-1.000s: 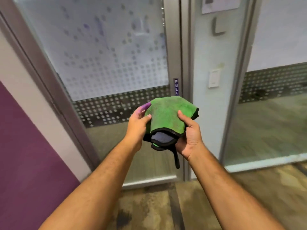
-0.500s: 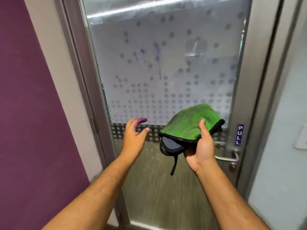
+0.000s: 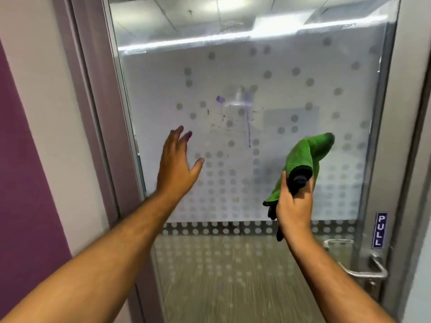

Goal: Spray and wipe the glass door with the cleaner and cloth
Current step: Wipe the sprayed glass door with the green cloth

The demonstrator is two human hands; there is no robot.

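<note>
The glass door [image 3: 291, 94] fills the view, frosted with a grey dot pattern. A purple smear with a drip [image 3: 247, 117] and small dark specks sit on the glass at mid height. My right hand [image 3: 294, 201] grips a folded green cloth [image 3: 305, 157] with black edging, held up in front of the glass, right of the smear. My left hand [image 3: 177, 166] is raised with fingers spread, empty, close to the glass left of the smear; one fingertip is stained purple. No spray bottle is in view.
A metal lever handle [image 3: 363, 272] and a blue PULL sign [image 3: 379, 229] sit at the door's right edge. The grey door frame [image 3: 98, 113] runs down the left, with a white and purple wall [image 3: 21, 183] beyond it.
My left hand let go of the cloth and rose toward the glass. My right hand lifted the cloth higher. My view swung left and up onto the stained door.
</note>
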